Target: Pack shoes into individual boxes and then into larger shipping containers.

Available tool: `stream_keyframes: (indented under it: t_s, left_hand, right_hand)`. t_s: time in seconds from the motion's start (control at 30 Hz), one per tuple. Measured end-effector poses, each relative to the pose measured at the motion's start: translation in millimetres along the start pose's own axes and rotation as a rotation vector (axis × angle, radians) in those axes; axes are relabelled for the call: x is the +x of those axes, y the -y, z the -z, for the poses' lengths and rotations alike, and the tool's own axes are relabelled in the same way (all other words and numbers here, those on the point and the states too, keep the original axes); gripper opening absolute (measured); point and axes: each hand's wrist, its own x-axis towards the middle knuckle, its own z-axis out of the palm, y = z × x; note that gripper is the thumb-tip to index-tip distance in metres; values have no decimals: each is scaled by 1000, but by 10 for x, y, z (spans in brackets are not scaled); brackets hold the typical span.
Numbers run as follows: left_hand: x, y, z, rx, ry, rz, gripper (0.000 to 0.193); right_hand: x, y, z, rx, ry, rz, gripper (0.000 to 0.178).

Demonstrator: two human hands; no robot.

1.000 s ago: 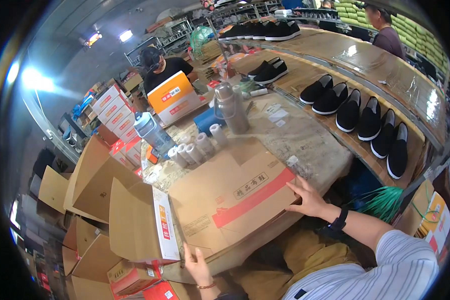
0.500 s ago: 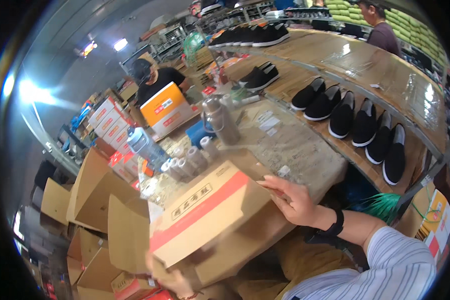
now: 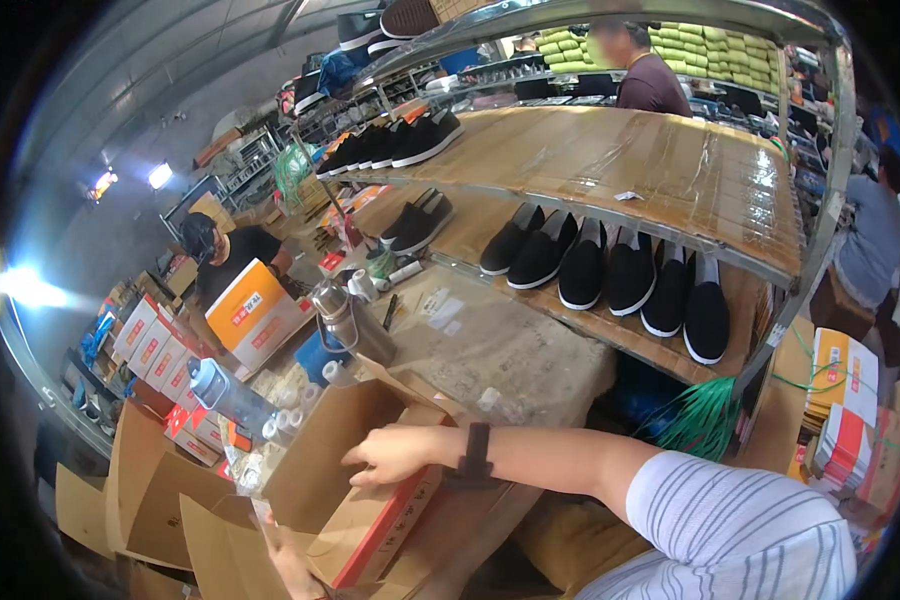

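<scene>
A brown cardboard box [image 3: 335,470] with a red stripe stands tipped up on edge in front of me, against the worktable. My right hand [image 3: 395,455], with a dark band on its wrist, rests flat on the box's upper right side, fingers spread. My left hand [image 3: 288,555] grips the box's lower edge from beneath; only part of it shows.
The worktable [image 3: 510,350] carries a metal flask [image 3: 350,320], a plastic bottle [image 3: 225,390] and small white tubes. Shelves on the right hold rows of black shoes [image 3: 610,270]. Open cartons [image 3: 140,490] lie at lower left. A person in black holds an orange box [image 3: 255,310] beyond the table; others stand farther right.
The box has swung from lying flat to standing tipped on edge. My right hand slid left across it, and my view rose toward the shelves.
</scene>
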Motion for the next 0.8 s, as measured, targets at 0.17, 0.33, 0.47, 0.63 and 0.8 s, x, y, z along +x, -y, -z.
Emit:
stream_keyframes:
  t_s: [0.17,0.33,0.47,0.63,0.8]
  left_hand:
    - [-16,-34,-395,817,-245,-79,108]
    - [-81,49,-297,826,-210,-142,97]
    - [26,312,104,688,-200,-498,57]
    - [-86,4,-425,942,-213,-318,42]
    - [-190,-193,-536,1259,-215,-192,64]
  right_hand:
    - [-126,111,-23,-241,-450,449,22]
    - [-22,-332,540,315,-1192,-22,15]
    - [-56,-704,146,78,-666,78,44]
    - [-337,-605,545,23,-176,32,75]
    - [-303,-251,476,-230,-182,-197,67]
